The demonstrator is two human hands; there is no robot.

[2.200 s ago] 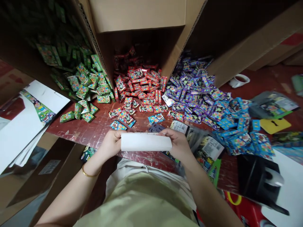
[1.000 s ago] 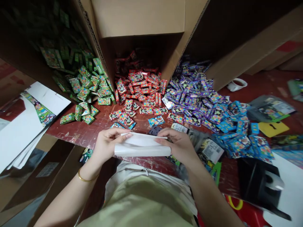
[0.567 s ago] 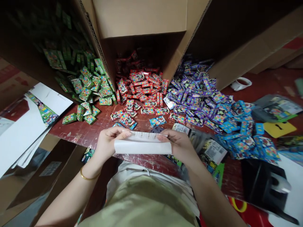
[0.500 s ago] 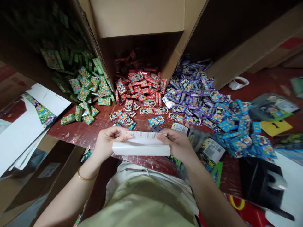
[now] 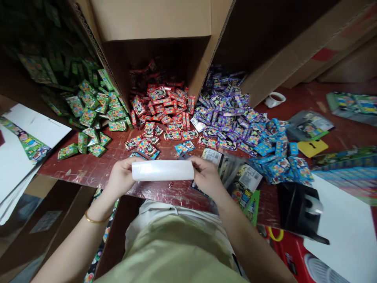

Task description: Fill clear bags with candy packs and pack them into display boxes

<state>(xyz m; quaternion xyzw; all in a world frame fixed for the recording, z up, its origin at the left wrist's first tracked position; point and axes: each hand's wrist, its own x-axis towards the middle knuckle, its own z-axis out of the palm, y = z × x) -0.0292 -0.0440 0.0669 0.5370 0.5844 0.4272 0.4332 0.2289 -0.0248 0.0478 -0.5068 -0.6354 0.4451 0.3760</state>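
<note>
A folded white card spans the space between my hands, above the front edge of the red table. My left hand grips its left end, with the fingertips hidden behind it. At the right end, my right hand holds it the same way. Only a plain, glossy white face of the card shows. Just beyond it lie small red packets and a blue packet. Clear plastic packages with printed labels rest beside my right hand.
Cardboard boxes spill green packets, red packets and purple packets onto the table. Blue packets heap at right, near a black tape dispenser. A white cup stands farther back. White sheets lie at left.
The card has turned so its plain face shows and the printed inner side is hidden. Both hands still hold it. The view has shifted right.
</note>
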